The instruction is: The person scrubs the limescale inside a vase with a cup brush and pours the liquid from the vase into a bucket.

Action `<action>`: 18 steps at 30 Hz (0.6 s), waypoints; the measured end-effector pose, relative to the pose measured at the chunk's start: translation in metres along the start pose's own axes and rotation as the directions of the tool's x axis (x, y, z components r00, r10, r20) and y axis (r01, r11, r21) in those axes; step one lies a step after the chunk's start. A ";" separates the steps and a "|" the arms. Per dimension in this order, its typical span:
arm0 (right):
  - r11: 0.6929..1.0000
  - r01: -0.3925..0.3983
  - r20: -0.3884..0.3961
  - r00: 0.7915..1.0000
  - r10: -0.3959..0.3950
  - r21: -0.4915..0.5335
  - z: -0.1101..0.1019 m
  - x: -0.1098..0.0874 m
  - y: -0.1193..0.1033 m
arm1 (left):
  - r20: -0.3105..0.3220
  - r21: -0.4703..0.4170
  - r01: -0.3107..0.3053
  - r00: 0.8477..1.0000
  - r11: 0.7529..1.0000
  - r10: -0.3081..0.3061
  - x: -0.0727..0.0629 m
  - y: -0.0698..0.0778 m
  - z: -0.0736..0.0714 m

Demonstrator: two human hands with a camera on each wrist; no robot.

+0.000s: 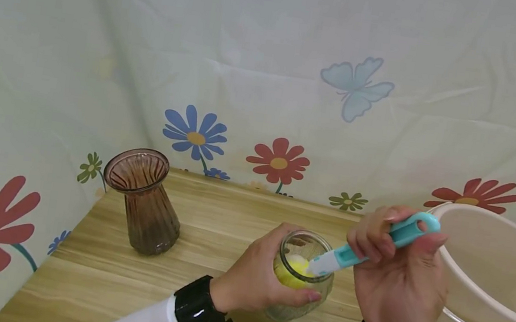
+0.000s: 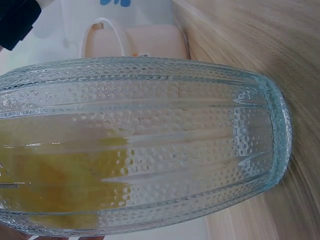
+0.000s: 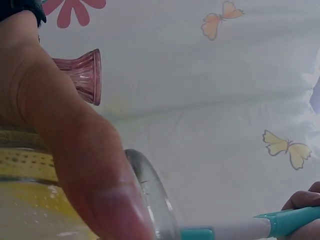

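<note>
My left hand [image 1: 253,274] grips a clear glass jar [image 1: 289,312] around its upper part, thumb on the near side. In the left wrist view the jar [image 2: 200,140] shows ribbed, dimpled glass, and its base is at the wooden table. My right hand [image 1: 398,288] holds the turquoise-and-white handle of a sponge bottle brush [image 1: 348,254], which slants down into the jar's mouth. Its yellow sponge head [image 1: 289,277] is inside the jar's upper part. In the right wrist view, the brush handle [image 3: 240,229] enters past the rim, beside my left thumb [image 3: 110,200].
A brown ribbed glass vase [image 1: 148,212] with a flared mouth stands at the left of the wooden table [image 1: 211,220]. To the right, a pale bucket [image 1: 482,277] with its handle down sits near my right hand. Behind hangs a flower-printed cloth [image 1: 259,74].
</note>
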State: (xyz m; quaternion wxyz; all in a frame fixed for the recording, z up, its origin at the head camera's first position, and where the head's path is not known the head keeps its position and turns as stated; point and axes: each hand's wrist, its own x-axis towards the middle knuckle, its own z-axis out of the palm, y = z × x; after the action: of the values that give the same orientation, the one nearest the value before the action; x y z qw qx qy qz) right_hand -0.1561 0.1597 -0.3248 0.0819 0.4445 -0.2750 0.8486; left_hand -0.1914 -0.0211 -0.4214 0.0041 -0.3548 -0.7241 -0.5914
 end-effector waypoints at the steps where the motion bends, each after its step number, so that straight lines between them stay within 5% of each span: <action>1: 1.000 -0.011 -0.004 1.000 0.011 -0.001 -0.001 0.000 0.000 | 0.000 0.000 -0.004 1.000 1.000 0.004 0.000 0.000 0.000; 18: 0.999 -0.053 -0.054 0.997 0.054 0.008 -0.005 0.002 0.003 | -0.008 -0.002 -0.042 0.999 0.999 0.042 0.001 -0.002 0.001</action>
State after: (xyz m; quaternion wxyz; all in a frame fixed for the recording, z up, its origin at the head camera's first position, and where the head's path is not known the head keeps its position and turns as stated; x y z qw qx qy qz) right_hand -0.1619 0.1593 -0.3264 0.0650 0.4142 -0.2818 0.8630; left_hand -0.1925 -0.0200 -0.4233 0.0190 -0.3676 -0.7160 -0.5932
